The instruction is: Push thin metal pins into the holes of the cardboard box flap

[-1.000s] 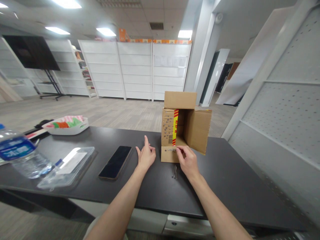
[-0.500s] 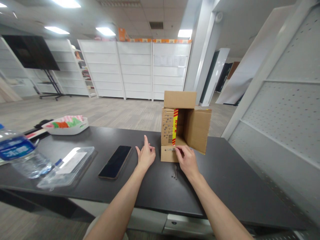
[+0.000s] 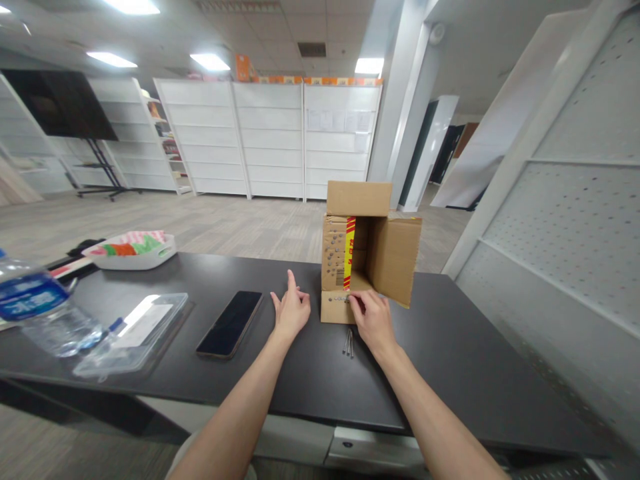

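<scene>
The cardboard box [image 3: 333, 250] is blocking the right hand [image 3: 371, 319] ahead, its side flap [image 3: 397, 260] jutting out, nails [image 3: 351, 345] lying in front. Wide room is opening rightward across the tabletop [image 3: 460, 373]; a phone [image 3: 231, 325] is flanking the left hand [image 3: 291, 310].

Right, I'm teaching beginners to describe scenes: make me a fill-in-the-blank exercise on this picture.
The striped red-and-____ tape is on the open brown cardboard box.
The person's left hand is between the flat black phone and the cardboard ____.
The right hand, not the ____, is nearer the loose slim metal fasteners.
The clear plastic bottle has a mainly ____ wraparound label.

Missing words: yellow; box; left; blue.
</scene>
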### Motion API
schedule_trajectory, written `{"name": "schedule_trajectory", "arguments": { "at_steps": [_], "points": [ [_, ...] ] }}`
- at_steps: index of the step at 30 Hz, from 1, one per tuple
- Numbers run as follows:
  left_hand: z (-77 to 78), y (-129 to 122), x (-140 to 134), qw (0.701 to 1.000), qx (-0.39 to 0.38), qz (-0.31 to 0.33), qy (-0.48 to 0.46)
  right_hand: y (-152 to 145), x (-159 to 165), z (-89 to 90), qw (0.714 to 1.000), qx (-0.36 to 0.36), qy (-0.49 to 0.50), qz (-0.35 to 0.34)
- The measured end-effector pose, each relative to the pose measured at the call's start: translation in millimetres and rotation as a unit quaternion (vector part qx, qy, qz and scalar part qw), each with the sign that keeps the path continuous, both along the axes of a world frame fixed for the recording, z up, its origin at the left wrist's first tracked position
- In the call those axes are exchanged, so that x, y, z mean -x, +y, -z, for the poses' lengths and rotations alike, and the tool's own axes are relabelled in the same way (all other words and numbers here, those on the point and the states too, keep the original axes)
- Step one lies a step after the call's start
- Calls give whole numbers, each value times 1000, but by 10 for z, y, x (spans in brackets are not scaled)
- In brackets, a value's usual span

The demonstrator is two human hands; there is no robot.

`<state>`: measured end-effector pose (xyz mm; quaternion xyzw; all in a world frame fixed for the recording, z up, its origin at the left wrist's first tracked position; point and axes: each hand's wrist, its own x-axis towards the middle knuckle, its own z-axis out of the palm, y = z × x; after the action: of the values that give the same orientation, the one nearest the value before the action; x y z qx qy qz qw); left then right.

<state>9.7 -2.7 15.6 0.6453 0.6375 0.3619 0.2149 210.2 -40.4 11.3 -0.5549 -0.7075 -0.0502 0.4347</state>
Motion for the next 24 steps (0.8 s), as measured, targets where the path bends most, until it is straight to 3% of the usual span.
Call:
{"name": "schedule_trajectory", "arguments": {
  "at_steps": [24],
  "points": [
    [39, 22, 10, 1000, -6, 3, 6, 6, 6, 18, 999, 24, -26, 11]
  ]
}}
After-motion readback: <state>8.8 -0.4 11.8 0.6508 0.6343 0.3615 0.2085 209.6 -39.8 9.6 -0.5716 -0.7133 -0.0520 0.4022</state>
